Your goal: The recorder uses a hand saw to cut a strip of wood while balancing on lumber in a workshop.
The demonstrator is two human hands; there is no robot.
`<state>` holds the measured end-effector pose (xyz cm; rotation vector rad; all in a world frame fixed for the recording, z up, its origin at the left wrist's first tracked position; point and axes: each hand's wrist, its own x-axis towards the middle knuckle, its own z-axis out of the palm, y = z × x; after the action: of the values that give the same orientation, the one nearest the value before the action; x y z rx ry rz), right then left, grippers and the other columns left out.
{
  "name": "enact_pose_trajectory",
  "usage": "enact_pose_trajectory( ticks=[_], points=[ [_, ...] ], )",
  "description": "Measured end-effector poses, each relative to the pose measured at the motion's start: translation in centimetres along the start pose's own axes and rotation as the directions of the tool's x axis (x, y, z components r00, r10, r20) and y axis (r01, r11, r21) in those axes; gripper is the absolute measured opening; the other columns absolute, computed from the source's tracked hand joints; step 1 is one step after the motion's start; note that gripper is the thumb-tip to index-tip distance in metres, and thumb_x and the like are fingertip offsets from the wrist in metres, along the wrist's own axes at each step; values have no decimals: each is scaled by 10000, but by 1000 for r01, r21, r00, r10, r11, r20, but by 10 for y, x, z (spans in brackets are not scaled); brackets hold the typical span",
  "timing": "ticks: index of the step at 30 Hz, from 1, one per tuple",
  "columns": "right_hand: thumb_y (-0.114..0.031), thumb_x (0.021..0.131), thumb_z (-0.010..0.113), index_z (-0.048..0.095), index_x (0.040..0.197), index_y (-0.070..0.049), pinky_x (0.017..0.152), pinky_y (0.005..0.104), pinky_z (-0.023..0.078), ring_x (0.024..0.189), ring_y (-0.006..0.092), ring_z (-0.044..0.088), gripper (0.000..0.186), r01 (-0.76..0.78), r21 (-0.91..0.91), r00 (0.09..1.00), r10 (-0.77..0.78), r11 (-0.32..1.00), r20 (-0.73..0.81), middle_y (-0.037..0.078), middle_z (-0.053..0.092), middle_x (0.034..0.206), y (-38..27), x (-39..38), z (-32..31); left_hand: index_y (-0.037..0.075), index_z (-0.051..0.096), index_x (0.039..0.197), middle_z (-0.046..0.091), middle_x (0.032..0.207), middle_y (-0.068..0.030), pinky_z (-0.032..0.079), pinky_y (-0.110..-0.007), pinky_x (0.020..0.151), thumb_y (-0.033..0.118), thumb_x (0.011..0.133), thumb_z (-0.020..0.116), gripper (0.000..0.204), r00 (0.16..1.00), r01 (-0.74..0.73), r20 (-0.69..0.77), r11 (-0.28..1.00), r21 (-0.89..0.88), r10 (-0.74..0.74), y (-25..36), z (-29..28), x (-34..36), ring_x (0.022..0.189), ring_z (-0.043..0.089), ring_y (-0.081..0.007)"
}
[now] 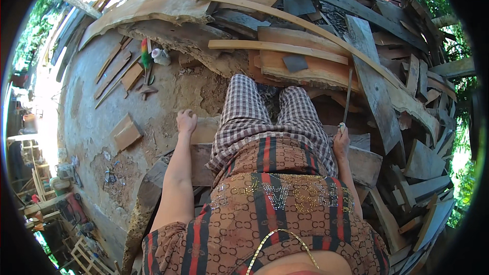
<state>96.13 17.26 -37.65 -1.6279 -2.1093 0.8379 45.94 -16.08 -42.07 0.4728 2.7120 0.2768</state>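
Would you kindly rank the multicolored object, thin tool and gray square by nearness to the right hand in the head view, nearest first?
1. Thin tool, held in the right hand.
2. Gray square, ahead, on planks.
3. Multicolored object, farther left.

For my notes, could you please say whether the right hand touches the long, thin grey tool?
Touching: the head view shows the right hand gripping the tool at its near end.
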Motion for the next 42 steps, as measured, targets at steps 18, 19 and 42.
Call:
enact_pose_trajectory(
  ticks=[18,19,42],
  points=[
    [-221,970,441,537,1011,1,580,398,447,604,284,596,246,-313,100,949,307,944,72,134,578,647,25,-18,24,87,655,1062,589,1137,-137,434,-392,947,223,841,598,266,690,-717,-14,681,-151,724,300,16,91,1109,529,-314],
    [-218,971,438,539,1010,1,569,390,447,587,269,592,245,-350,144,936,340,925,90,129,574,644,26,-19,24,90,651,1063,594,1122,-137,439,-397,938,225,837,599,268,651,-751,-12,642,-153,759,323,19,96,1089,539,-317],
    [-228,999,354,464,1081,-40,373,271,396,382,142,453,233,-800,373,591,723,470,357,53,489,597,4,-1,13,181,510,1300,489,1335,-94,213,-478,1098,538,850,499,575,447,-887,105,424,186,889,604,164,210,1308,372,-265]
  ],
)
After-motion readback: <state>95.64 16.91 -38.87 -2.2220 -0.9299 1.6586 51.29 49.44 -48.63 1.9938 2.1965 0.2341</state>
